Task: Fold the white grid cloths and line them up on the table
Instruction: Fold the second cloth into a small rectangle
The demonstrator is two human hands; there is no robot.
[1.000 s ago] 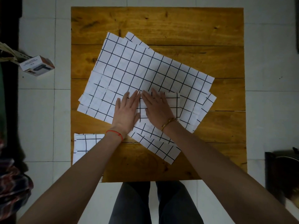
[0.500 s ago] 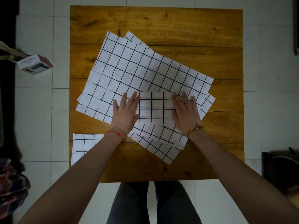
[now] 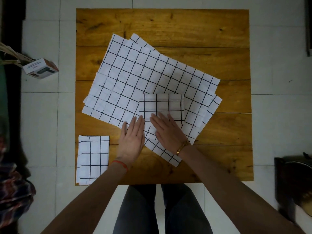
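Looking down, I see the wooden table [image 3: 194, 27] carrying everything: a fanned stack of unfolded white grid cloths [image 3: 143, 78] spread slantwise across its middle, a small folded cloth [image 3: 163, 105] lying on top of that stack toward my side, and another folded cloth [image 3: 92, 159] set at the near left corner, well apart from the stack. My right hand [image 3: 168, 130] lies flat, fingers straight and together, pressing the near edge of the small folded cloth. My left hand [image 3: 132, 141] is flat too, fingers extended, at the stack's near edge just beside it, holding nothing.
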